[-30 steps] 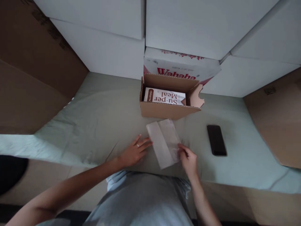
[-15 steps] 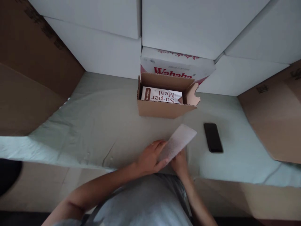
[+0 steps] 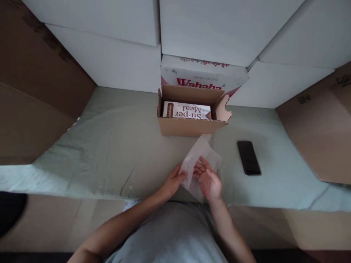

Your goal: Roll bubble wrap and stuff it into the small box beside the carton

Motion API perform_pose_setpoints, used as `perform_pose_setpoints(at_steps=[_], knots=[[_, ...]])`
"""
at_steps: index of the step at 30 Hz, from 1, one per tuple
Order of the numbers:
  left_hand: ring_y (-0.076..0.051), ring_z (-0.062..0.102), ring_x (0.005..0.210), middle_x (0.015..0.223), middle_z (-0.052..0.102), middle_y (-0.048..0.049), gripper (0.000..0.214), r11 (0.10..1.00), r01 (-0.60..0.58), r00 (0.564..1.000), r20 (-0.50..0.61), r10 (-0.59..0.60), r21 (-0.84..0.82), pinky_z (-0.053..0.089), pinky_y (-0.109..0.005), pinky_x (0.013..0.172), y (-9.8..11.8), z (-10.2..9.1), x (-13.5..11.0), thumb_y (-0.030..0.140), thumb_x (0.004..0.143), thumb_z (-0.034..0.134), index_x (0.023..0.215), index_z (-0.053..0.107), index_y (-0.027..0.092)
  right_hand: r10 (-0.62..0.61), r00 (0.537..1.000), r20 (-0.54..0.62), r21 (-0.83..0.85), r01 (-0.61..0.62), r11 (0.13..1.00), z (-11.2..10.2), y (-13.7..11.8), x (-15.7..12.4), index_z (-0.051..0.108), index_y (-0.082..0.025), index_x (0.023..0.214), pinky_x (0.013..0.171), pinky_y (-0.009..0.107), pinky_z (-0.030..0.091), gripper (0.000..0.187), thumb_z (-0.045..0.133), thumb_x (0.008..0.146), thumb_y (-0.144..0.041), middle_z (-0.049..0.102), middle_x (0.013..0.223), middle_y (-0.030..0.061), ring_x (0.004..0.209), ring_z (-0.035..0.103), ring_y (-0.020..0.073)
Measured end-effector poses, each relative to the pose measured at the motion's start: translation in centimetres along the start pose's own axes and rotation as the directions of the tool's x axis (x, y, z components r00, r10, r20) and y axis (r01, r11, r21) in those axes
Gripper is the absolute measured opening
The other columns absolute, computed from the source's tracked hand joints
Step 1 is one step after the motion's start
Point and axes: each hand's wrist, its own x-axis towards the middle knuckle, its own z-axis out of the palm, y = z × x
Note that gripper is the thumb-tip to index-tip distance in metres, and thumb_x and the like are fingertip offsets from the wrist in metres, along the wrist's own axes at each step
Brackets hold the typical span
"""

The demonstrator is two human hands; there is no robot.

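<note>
A thin translucent white sheet (image 3: 199,155) hangs partly unfolded between my hands, just above the near edge of the table. My left hand (image 3: 172,183) pinches its left edge. My right hand (image 3: 208,179) has its fingers curled into the sheet from the right. Behind them stands a small open brown cardboard box (image 3: 189,126) with a white "Su-per Meal" packet (image 3: 187,110) lying inside.
A black phone (image 3: 248,157) lies flat to the right of my hands. The table has a pale green cover (image 3: 109,146). White cartons are stacked at the back, one marked "Wahaha" (image 3: 203,77). Brown cardboard boxes (image 3: 33,91) flank both sides.
The sheet lay flat and folded on the table a second ago. Both hands picked it up, turned it, and now it is opening out between them.
</note>
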Motion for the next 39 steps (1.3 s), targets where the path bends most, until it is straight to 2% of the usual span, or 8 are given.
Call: perform_pose_setpoints(at_steps=[5,9,12,15,19,25,29,39], knots=[[-0.022,0.063,0.087,0.097,0.068,-0.0087,0.038,0.971,0.048,0.991,0.107,-0.075,0.235,0.049,-0.035,0.08,0.9,-2.5,-2.7,0.037,0.081,0.052,0.113,0.057,0.016,-0.149,0.957,0.249,-0.475,0.254,0.843,1.6,0.0,0.7,0.061,-0.028,0.115,0.095,0.041,0.042,0.032,0.046,0.087,-0.024,0.065,0.107,0.0049,0.108,0.055,0.0206],[-0.021,0.062,0.077,0.086,0.067,-0.0093,0.031,0.664,-0.11,0.988,0.007,0.156,0.739,0.049,-0.037,0.075,3.1,-5.6,-5.0,0.036,0.089,0.044,0.107,0.06,0.015,-0.197,0.831,0.52,-0.614,0.524,0.59,2.2,0.8,0.8,0.063,-0.024,0.112,0.105,0.046,0.034,0.039,0.044,0.081,-0.01,0.064,0.113,0.0057,0.121,0.046,0.0198],[-0.022,0.058,0.101,0.107,0.063,-0.0107,0.028,0.457,-0.452,0.849,0.212,0.484,0.766,0.047,-0.039,0.089,4.6,-5.6,-4.6,0.023,0.09,0.041,0.112,0.057,0.017,-0.143,0.774,0.617,-0.659,0.608,0.444,2.5,1.9,0.5,0.061,-0.023,0.114,0.111,0.05,0.025,0.044,0.046,0.076,-0.007,0.064,0.117,0.004,0.126,0.043,0.0197],[-0.02,0.042,0.128,0.131,0.053,-0.01,0.039,0.298,-0.661,0.741,0.537,0.403,0.689,0.037,-0.041,0.106,4.7,-3.7,-2.1,0.014,0.092,0.032,0.127,0.049,0.019,-0.094,0.762,0.641,-0.683,0.621,0.385,2.5,2.9,-0.2,0.064,-0.021,0.109,0.105,0.047,0.036,0.041,0.045,0.074,-0.011,0.067,0.11,0.0057,0.117,0.052,0.0206],[-0.024,0.022,0.14,0.147,0.035,-0.013,0.044,0.174,-0.564,0.817,0.515,0.259,0.807,0.025,-0.051,0.112,2.7,-2.4,1.8,0.031,0.096,0.031,0.136,0.039,0.013,-0.142,0.813,0.565,-0.752,0.578,0.317,1.5,3.2,-1.0,0.066,-0.019,0.105,0.1,0.046,0.042,0.036,0.041,0.081,-0.014,0.067,0.11,0.01,0.116,0.053,0.022],[-0.032,0.008,0.142,0.153,0.017,-0.0166,0.07,-0.072,-0.457,0.847,0.458,0.271,0.887,0.016,-0.055,0.112,-0.5,-5.0,2.2,0.05,0.088,0.044,0.145,0.023,0.014,-0.083,0.936,0.343,-0.936,0.348,0.056,-1.3,2.3,-2.4,0.026,-0.017,0.145,0.111,0.056,0.022,0.063,0.046,0.088,-0.036,0.027,0.151,0.011,0.141,0.02,0.0263],[-0.031,0.007,0.142,0.152,0.017,-0.0217,0.074,-0.089,-0.359,0.871,0.368,0.325,0.929,0.021,-0.051,0.112,-0.3,-5.1,1.5,0.048,0.09,0.041,0.144,0.016,0.003,-0.149,0.972,0.183,-0.983,0.183,-0.012,-1.9,1.9,-2.1,0.02,-0.015,0.146,0.111,0.055,0.02,0.064,0.043,0.09,-0.036,0.024,0.152,0.0135,0.141,0.018,0.0272],[-0.03,0.007,0.143,0.151,0.019,-0.0214,0.074,-0.079,-0.382,0.86,0.386,0.334,0.921,0.018,-0.048,0.114,-0.2,-5.6,2.8,0.05,0.09,0.039,0.143,0.018,0.002,-0.186,0.955,0.231,-0.973,0.23,-0.027,-1.8,1.7,2.1,0.019,-0.015,0.147,0.112,0.055,0.015,0.063,0.04,0.091,-0.039,0.024,0.152,0.0134,0.141,0.018,0.0278]])
